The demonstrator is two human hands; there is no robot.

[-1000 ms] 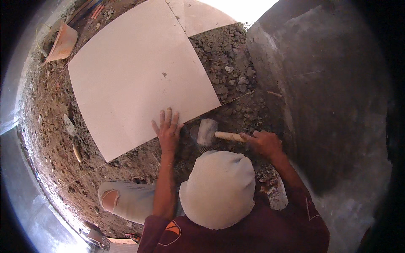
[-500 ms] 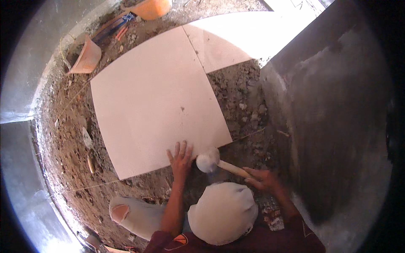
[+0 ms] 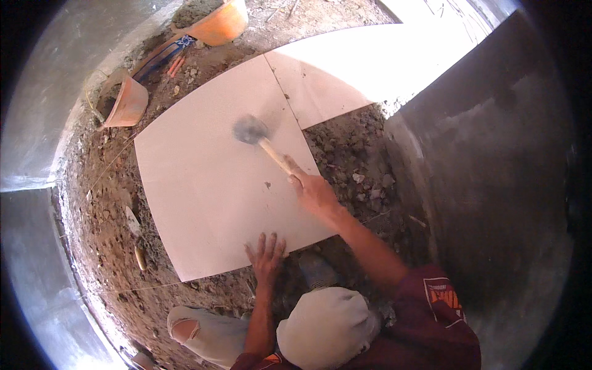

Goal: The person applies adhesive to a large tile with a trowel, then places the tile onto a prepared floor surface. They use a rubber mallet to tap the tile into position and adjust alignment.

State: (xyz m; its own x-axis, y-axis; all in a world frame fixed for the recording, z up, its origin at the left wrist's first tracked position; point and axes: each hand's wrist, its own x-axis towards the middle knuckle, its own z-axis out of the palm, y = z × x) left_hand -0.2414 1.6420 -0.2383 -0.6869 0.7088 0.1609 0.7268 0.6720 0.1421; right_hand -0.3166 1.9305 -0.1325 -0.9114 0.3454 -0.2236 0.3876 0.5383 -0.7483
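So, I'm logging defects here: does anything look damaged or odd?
A dark mark stands out on the pale tile, between the mallet and left hand; dirt or chip, I can't tell. The trousers have a torn knee.

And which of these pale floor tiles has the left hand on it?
The nearer floor tile: the left hand rests spread at its near edge. The farther floor tile, partly in bright light, has no hand on it.

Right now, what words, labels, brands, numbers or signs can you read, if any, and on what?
Right sleeve: orange and white print, too small and blurred to quote.
Left sleeve: orange mark, cut off, unreadable.
Blue strip: white marks, too small to tell.
Mallet, tile: none visible.
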